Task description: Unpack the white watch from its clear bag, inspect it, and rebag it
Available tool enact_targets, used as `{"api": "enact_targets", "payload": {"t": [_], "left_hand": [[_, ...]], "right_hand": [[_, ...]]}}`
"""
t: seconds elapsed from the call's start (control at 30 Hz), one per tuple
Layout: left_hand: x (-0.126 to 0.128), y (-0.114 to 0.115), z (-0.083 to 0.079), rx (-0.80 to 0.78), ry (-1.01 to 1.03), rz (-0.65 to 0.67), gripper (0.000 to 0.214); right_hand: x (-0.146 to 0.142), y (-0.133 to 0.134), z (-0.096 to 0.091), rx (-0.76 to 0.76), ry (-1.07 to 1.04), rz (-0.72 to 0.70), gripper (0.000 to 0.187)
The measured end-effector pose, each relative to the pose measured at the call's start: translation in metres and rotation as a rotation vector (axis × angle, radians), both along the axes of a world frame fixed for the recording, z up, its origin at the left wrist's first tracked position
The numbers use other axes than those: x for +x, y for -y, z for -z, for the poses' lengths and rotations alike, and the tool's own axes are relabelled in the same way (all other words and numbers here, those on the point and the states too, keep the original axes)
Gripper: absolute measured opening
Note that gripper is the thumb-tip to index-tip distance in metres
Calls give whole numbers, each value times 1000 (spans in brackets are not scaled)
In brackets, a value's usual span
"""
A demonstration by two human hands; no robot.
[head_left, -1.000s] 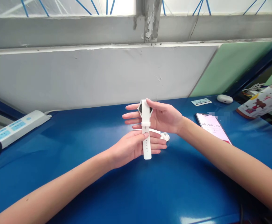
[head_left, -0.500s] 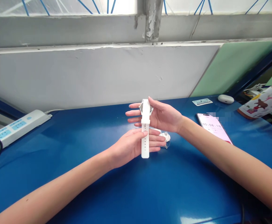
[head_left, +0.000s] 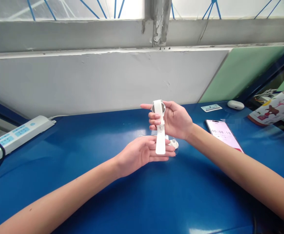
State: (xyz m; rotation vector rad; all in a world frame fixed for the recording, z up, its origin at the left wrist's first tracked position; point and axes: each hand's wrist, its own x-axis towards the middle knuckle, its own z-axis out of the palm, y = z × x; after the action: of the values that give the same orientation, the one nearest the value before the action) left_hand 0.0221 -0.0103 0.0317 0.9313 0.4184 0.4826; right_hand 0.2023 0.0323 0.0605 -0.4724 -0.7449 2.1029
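A white smartwatch (head_left: 159, 130) with a long white strap hangs upright above the blue table (head_left: 88, 182). My right hand (head_left: 174, 120) is curled round the watch body at the top and grips it. My left hand (head_left: 142, 152) lies palm up below, fingers stretched out, with the loose strap end resting against the fingers. A small white object (head_left: 173, 143), partly hidden behind my left fingers, lies on the table just under the hands.
A phone (head_left: 223, 135) with a lit timer screen lies to the right. Behind it are a white card (head_left: 211, 107) and a white earbud case (head_left: 236, 104). A printed package (head_left: 272, 109) sits at far right. A white power strip (head_left: 15, 136) runs along the left.
My right hand's fingers have curled shut round the watch body and lifted it slightly. My left thumb has let go of the strap and the left hand has opened flat beneath it.
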Motion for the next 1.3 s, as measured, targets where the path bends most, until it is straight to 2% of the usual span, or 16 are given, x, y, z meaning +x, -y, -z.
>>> {"api": "enact_targets", "payload": {"t": [0.13,0.2,0.3,0.4,0.5,0.6,0.73,0.87,1.0,1.2,1.3], "left_hand": [[-4,-1,7,-44,109,29,49],[-4,0,8,-51,139,1,54],[-1,3,3,-54,96,-120,47],[2,4,-2,-72,7,-249,42],[3,2,-5,-51,-33,-311,40],[2,1,-6,-15,-50,-312,36],[2,1,-3,6,-89,-275,26],[3,3,-1,-3,-132,-278,26],[3,5,-2,5,-119,-222,27],[2,7,-1,17,-72,-109,24],[2,6,1,14,-69,-108,24]], "right_hand": [[5,-7,-1,-26,-31,197,35],[7,-9,-1,-23,-59,270,24],[6,-10,-1,-14,-74,334,22],[1,-6,-2,27,-7,327,23],[-3,-1,-1,133,85,247,17],[-5,3,3,308,245,180,15],[-5,6,9,582,507,226,19],[-5,5,12,679,613,287,20],[-4,2,12,587,562,217,19],[-6,5,6,255,217,-101,44],[-7,8,0,182,162,-136,49]]}}
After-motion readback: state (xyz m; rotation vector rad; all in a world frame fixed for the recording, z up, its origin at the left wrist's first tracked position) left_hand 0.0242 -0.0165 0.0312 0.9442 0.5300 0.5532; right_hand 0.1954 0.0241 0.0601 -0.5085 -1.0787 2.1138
